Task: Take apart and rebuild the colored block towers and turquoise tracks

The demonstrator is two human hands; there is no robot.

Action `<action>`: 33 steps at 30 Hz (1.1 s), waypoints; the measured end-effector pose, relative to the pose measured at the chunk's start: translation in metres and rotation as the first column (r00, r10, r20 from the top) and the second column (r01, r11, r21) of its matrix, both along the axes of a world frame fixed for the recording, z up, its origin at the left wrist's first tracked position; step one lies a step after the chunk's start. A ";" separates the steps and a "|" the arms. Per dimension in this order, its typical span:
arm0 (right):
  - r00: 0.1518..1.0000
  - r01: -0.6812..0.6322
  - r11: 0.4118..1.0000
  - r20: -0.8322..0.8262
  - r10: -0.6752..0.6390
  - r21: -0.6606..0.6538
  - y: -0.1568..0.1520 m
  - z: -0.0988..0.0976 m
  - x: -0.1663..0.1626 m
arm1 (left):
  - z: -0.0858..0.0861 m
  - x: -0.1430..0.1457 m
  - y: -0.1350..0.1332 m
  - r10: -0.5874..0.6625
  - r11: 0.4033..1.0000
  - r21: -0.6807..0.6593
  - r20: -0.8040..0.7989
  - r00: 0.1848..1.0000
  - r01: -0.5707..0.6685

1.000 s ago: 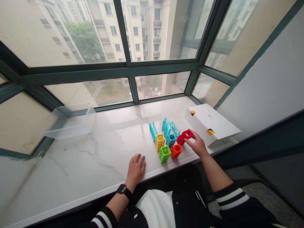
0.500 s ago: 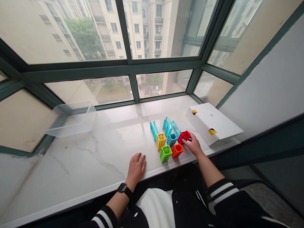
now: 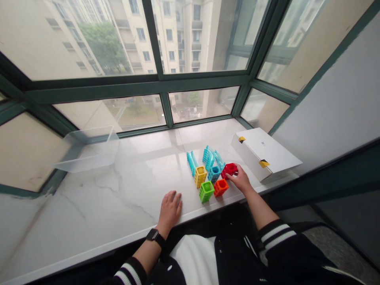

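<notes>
My right hand (image 3: pixel 240 179) has its fingers round a red hollow block (image 3: pixel 228 170) at the right of a group of toy pieces. Left of it stands a blue block (image 3: pixel 214 173), and in front an orange block (image 3: pixel 220 187). A yellow block (image 3: pixel 200 176) and a green block (image 3: pixel 206 192) form the group's left side. Behind them lie a straight turquoise track piece (image 3: pixel 192 162), a curved one (image 3: pixel 209 156) and another track piece (image 3: pixel 219 159). Flat on the sill near its front edge rests my left hand (image 3: pixel 171 208), fingers stretched out and holding nothing.
A white marble-patterned sill (image 3: pixel 142 174) runs below the windows. On the left is a clear plastic bin (image 3: pixel 89 158). To the right sits a white box (image 3: pixel 267 152) with yellow-and-black tabs. The sill's front edge passes just under both forearms.
The whole view has shifted very slightly. Both hands and the blocks otherwise keep their places, with my right hand still on the red block.
</notes>
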State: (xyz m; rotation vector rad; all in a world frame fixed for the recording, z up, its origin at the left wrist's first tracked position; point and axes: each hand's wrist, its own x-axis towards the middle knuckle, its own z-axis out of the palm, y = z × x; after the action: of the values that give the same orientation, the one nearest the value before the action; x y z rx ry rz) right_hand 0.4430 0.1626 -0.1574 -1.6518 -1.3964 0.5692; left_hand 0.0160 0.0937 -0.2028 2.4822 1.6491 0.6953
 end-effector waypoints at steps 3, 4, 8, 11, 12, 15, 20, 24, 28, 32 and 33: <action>1.000 0.006 1.000 0.012 -0.006 0.012 0.000 0.000 0.000 | -0.001 0.000 0.000 0.001 1.000 -0.001 -0.003 1.000 -0.001; 1.000 0.005 1.000 0.015 -0.005 0.016 0.000 -0.001 0.000 | -0.001 0.000 0.000 0.001 1.000 -0.003 -0.003 1.000 -0.001; 0.999 0.007 1.000 0.043 -0.008 0.023 0.001 -0.003 0.000 | 0.000 0.000 0.000 0.000 1.000 -0.010 0.000 1.000 0.000; 0.997 0.016 1.000 0.069 -0.017 0.009 0.001 -0.006 -0.001 | 0.000 0.000 0.000 0.001 1.000 -0.010 0.008 1.000 -0.001; 0.997 0.015 1.000 0.072 -0.015 0.006 0.001 -0.007 -0.001 | 0.000 0.000 0.000 0.001 1.000 -0.011 0.010 1.000 -0.001; 0.998 0.005 1.000 0.063 -0.006 0.004 0.001 -0.009 -0.001 | 0.000 -0.001 0.000 0.002 1.000 -0.013 0.017 1.000 -0.001; 1.000 0.003 0.999 -0.006 -0.003 -0.046 0.002 -0.008 -0.001 | 0.001 0.000 -0.001 0.003 1.000 -0.013 0.030 1.000 -0.003; 0.999 0.003 0.998 -0.042 -0.005 -0.061 0.003 -0.007 -0.001 | 0.001 0.000 -0.001 0.003 1.000 -0.016 0.028 1.000 -0.003; 0.999 -0.025 0.998 -0.043 0.022 -0.057 0.004 -0.006 0.000 | 0.000 0.000 0.000 0.004 1.000 -0.017 0.021 1.000 -0.003; 0.999 -0.021 0.998 -0.043 0.018 -0.063 0.004 -0.006 0.000 | 0.001 0.000 0.000 0.004 1.000 -0.014 0.019 1.000 -0.003; 0.999 -0.016 0.998 -0.045 0.014 -0.062 0.004 -0.006 0.000 | 0.001 0.000 -0.001 0.003 1.000 -0.015 0.018 1.000 -0.003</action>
State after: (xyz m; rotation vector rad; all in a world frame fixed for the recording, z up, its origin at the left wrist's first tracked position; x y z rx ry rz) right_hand 0.4429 0.1664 -0.1637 -1.6688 -1.3722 0.6599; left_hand 0.0156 0.0932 -0.2020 2.4569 1.6458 0.7010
